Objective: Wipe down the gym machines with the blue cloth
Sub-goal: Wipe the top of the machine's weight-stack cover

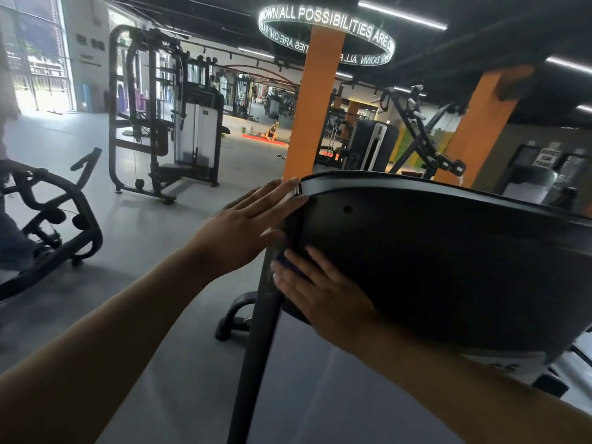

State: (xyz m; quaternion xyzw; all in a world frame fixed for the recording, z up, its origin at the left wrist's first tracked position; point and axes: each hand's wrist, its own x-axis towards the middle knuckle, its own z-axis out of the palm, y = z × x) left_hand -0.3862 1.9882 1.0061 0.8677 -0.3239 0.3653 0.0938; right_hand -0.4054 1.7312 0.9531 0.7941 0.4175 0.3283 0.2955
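Hands: left hand (pixel 253 225) flat against rounded black plastic machine shroud (pixel 432 257), right hand (pixel 320 290) flat, pressing mostly hidden blue cloth (pixel 283 259) onto it; risk: unpinched cloth could slip free and drop.

The gym is dim under a black ceiling, lit by daylight from the tall window (pixel 35 59), blown out to white and laying a pale sheen on the grey floor (pixel 80 136), and by thin strip lights (pixel 400 16) and a glowing ring sign (pixel 326 30) overhead. The near black machine panel (pixel 448 267) sinks into shadow, and the right hand (pixel 320 293) on it is slightly blurred. Wide-angle distortion tilts the orange pillars (pixel 315 107) and softens the frame's edges.
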